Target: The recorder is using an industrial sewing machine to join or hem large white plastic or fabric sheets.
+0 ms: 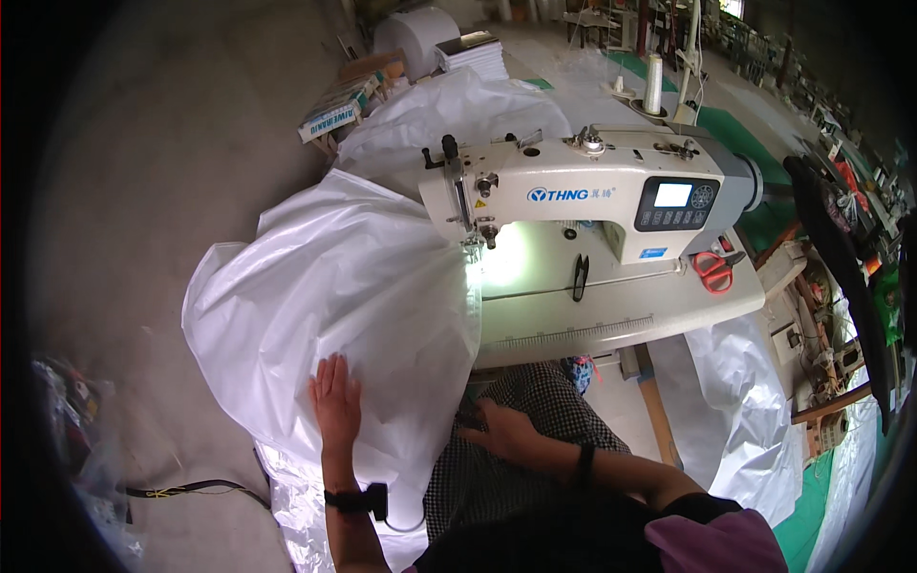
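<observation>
A large white plastic sheet (325, 277) runs under the needle end of a white sewing machine (573, 181) and hangs off to the left in folds. My left hand (336, 396) lies flat on this sheet, fingers stretched out. At the sheet's right edge, over my checked lap, my right hand (506, 432) is closed with its fingers bent. Something dark shows at those fingertips, too small to name. The machine's lamp lights the sheet's edge by the needle.
On the machine table (544, 334) lie black thread snips (581, 277) and red-handled scissors (714, 271). Behind stand a thread cone (653, 88), a large white roll (416, 43) and stacked boxes (339, 105). More white sheeting (735, 401) hangs at the right. A black cable (201, 485) crosses the floor.
</observation>
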### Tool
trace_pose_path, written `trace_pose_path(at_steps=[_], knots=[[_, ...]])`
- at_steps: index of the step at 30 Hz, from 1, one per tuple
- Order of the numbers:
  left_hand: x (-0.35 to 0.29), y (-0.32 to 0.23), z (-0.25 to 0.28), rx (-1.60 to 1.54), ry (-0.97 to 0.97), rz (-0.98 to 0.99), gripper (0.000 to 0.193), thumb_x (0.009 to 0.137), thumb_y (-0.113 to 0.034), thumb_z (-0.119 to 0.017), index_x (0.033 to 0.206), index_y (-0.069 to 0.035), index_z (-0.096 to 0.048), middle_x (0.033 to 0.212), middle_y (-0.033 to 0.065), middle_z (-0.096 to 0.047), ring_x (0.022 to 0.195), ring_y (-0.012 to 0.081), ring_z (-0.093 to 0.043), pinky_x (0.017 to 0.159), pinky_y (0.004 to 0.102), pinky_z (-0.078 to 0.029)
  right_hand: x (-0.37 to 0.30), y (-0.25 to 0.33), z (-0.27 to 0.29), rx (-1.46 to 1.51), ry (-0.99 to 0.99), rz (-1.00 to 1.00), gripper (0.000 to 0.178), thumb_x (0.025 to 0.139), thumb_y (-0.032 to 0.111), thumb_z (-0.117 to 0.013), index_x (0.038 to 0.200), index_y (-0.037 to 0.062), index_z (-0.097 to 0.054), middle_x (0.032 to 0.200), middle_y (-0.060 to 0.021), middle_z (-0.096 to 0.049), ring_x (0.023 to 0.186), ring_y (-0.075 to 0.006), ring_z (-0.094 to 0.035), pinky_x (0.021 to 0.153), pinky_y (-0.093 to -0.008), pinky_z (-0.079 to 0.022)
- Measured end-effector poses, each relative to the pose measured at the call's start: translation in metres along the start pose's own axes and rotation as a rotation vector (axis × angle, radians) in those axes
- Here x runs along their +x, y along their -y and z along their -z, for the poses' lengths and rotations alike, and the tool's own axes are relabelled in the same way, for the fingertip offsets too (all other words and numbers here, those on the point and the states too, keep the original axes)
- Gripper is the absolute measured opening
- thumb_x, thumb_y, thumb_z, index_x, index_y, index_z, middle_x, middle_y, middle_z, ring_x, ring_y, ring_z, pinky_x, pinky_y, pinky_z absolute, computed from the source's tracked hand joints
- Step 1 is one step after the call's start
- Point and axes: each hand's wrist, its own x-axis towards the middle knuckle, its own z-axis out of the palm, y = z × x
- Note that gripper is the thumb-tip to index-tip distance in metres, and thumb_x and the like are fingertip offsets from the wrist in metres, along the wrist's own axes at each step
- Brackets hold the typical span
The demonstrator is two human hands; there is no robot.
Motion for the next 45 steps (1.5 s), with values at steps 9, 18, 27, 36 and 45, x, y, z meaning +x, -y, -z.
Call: trace_pose_path(at_steps=[9, 18, 27, 36, 45], knots=[[0.099, 0.074, -0.035, -0.276, -0.063, -0.212, 0.041, 0.078, -0.021, -0.072, 0.115, -0.004, -0.065, 0.123, 0.0157, -0.059, 0.115, 0.0338, -0.056, 0.096, 0.0445, -0.045, 0.085, 0.044, -0.058, 0.791, 0.48, 0.387, 0.07, 0.082, 0.03, -0.077, 0.137, 0.0, -0.047, 0.133, -0.0129, -0.056, 0.121, -0.0237, -0.052, 0.103, -0.0354, -0.041], [0.204, 0.13, -0.104, -0.25, 0.128, -0.296, 0.054, 0.08, -0.025, -0.07, 0.129, -0.005, -0.057, 0.136, 0.0178, -0.051, 0.127, 0.0336, -0.048, 0.106, 0.0396, -0.04, 0.044, 0.057, -0.035, 1.556, 0.745, -0.021, 0.048, 0.09, 0.03, -0.064, 0.127, 0.0013, -0.053, 0.119, -0.0115, -0.064, 0.111, -0.023, -0.06, 0.099, -0.035, -0.046], [0.157, 0.071, -0.016, -0.055, 0.223, -0.077, 0.045, 0.089, -0.034, -0.063, 0.126, -0.009, -0.06, 0.137, 0.0088, -0.055, 0.136, 0.0349, -0.039, 0.109, 0.0548, -0.03, 0.058, -0.005, -0.066, 0.56, 0.345, 0.121, 0.044, 0.095, 0.024, -0.052, 0.133, 0.0011, -0.051, 0.137, -0.0112, -0.053, 0.127, -0.0266, -0.049, 0.111, -0.0367, -0.037], [-0.006, -0.002, 0.099, -0.126, -0.231, 0.258, 0.045, 0.092, -0.032, -0.06, 0.131, -0.01, -0.057, 0.136, 0.0142, -0.054, 0.134, 0.039, -0.04, 0.111, 0.0561, -0.025, 0.172, 0.09, -0.105, 0.541, 0.362, 0.309, 0.046, 0.096, 0.024, -0.052, 0.136, 0.001, -0.048, 0.14, -0.0115, -0.051, 0.128, -0.0248, -0.047, 0.112, -0.0367, -0.035], [0.055, -0.037, 0.199, 0.049, -0.883, -0.421, 0.057, 0.099, -0.051, -0.035, 0.135, -0.011, -0.054, 0.146, 0.0172, -0.045, 0.139, 0.0419, -0.032, 0.113, 0.063, -0.011, 0.2, 0.115, -0.131, 0.478, 0.437, 0.311, 0.049, 0.097, 0.024, -0.053, 0.139, 0.0009, -0.045, 0.142, -0.0117, -0.048, 0.129, -0.0229, -0.046, 0.112, -0.0367, -0.034]])
